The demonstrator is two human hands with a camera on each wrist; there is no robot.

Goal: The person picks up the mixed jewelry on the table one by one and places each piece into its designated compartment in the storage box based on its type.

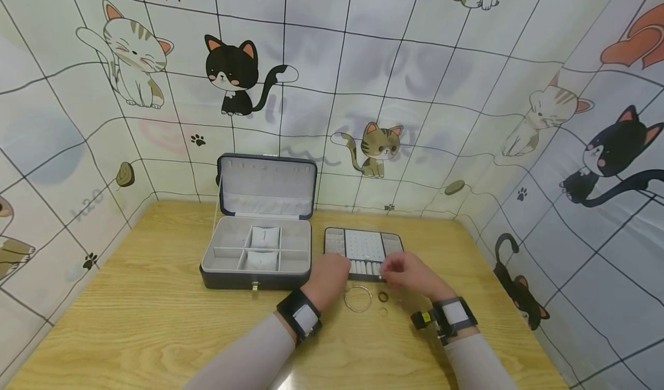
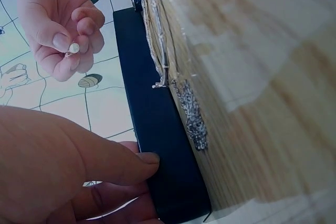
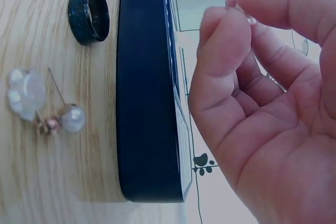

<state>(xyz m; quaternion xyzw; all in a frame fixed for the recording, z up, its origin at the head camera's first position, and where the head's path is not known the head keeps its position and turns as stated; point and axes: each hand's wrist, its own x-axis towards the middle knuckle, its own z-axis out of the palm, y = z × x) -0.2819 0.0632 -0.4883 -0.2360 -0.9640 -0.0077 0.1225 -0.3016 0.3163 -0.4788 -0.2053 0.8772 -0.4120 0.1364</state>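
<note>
Lettering (image 1: 87, 205) on the wall covering (image 1: 311, 61) is too faint for me to read; three black cats (image 1: 231, 74) show among the prints. Two hands are at work. The left hand (image 1: 329, 280) grips one dark tray (image 3: 149, 93) at its edge, thumb on the front side. The right hand (image 1: 415, 275), thumb and forefinger together, pinches one small white-tipped piece (image 2: 74, 48) just above the tray's front right corner. On the table (image 1: 155, 321) before the tray I count one round bracelet (image 1: 358, 311), one dark ring (image 3: 79, 17), one thin ring (image 1: 383, 315), one flower-shaped piece (image 3: 26, 95) and one pearl bead (image 3: 72, 118). Left of the tray stands one open box (image 1: 228, 280), with two white cushions (image 1: 265, 238) inside.
</note>
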